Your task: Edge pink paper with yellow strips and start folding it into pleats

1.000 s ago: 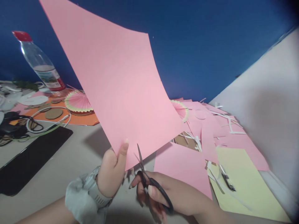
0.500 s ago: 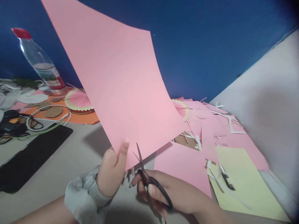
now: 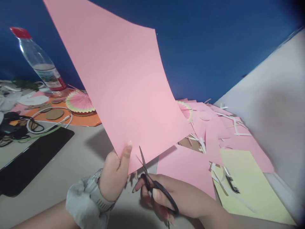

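My left hand (image 3: 113, 178) pinches the lower corner of a large pink paper sheet (image 3: 124, 79) and holds it upright over the table. A grey watch sits on that wrist. My right hand (image 3: 164, 198) grips black-handled scissors (image 3: 154, 184), fingers through the loops. The blades point up, and their tips meet the sheet's lower edge just right of my left thumb.
A plastic bottle (image 3: 39, 62) with a red cap leans at the far left, near pleated paper fans (image 3: 79, 101) on orange card. A black pad (image 3: 30, 159) and cables (image 3: 35, 122) lie left. Pink sheets (image 3: 188, 165), yellow paper (image 3: 245, 181) and paper strips cover the right side.
The pink sheet has shifted slightly up and right; both hands stay nearly still with the scissors at its lower edge.
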Demonstrator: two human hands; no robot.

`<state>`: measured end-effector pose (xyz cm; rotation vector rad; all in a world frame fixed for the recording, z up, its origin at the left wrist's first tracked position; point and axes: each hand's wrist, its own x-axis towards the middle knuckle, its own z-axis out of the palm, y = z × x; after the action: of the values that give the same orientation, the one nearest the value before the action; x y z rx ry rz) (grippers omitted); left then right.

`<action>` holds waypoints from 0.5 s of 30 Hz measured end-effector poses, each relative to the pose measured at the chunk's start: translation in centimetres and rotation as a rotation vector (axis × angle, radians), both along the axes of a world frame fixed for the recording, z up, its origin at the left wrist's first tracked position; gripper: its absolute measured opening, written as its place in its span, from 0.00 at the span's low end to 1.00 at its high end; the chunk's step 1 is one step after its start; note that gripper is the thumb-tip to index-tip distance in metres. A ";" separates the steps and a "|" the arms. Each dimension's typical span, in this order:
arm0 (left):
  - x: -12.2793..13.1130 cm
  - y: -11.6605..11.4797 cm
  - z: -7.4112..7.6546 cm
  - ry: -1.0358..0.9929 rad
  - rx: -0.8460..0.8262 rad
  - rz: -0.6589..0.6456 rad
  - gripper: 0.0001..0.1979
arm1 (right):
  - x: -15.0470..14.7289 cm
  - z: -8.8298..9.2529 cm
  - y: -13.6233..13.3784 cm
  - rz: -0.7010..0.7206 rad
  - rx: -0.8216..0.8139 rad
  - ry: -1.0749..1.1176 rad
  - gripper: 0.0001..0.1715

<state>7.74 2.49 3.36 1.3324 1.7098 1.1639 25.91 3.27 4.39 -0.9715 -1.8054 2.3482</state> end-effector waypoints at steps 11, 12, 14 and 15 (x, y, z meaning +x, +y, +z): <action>0.0 -0.1 0.0 0.008 -0.018 -0.063 0.22 | 0.2 -0.1 0.1 0.027 0.010 -0.054 0.42; 0.0 -0.1 -0.1 0.009 -0.015 -0.059 0.22 | 0.2 -0.1 0.1 0.026 0.026 -0.056 0.41; 0.0 0.0 -0.3 0.010 -0.006 -0.045 0.22 | 0.1 0.0 0.1 0.018 0.083 -0.051 0.38; 0.1 0.0 -0.3 0.010 -0.001 -0.035 0.22 | 0.1 0.0 0.1 0.017 0.124 -0.052 0.37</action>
<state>7.79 2.51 3.03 1.3650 1.6870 1.1379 26.00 3.34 4.41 -1.0135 -1.9593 2.2087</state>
